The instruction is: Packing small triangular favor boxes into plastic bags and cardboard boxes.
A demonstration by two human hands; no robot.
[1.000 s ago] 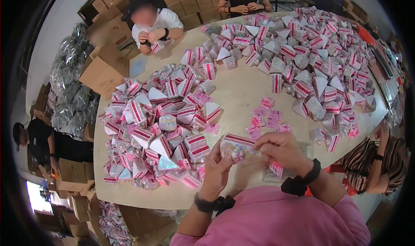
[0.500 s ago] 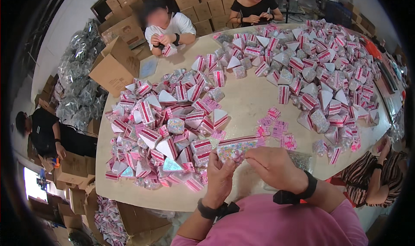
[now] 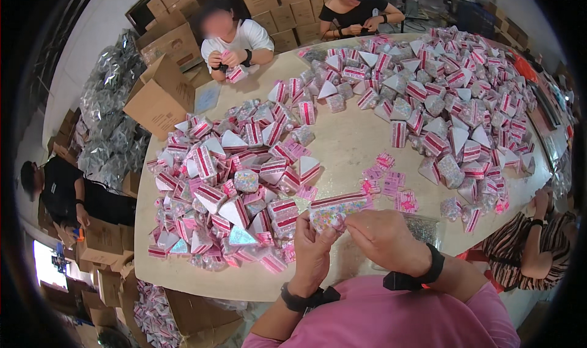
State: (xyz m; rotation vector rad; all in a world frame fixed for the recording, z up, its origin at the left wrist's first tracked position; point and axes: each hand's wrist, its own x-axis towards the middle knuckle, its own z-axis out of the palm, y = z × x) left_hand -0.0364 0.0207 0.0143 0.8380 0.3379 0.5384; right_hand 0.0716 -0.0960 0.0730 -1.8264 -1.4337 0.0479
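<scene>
Between my two hands is a cake-slice-shaped piece with a colourful sprinkled face and a pink-and-white striped side. My left hand grips its left end, thumb on the near side. At its right end, my right hand has its fingers pinched together; whatever sits in that pinch is too small to make out. A big heap of similar wedge pieces lies just left of my hands. Several pink printed tags are scattered on the table beyond my right hand. Beside that hand lies a clear silvery packet, partly covered by my wrist.
A second large heap of wedge pieces covers the right side of the pale table. An open cardboard box stands at the far left edge. Two people sit across, another is at the right edge, and one stands left among cartons.
The view has shifted slightly. My hands keep nearly the same hold on the cake-slice-shaped piece, with my right fingers still at its right end.
</scene>
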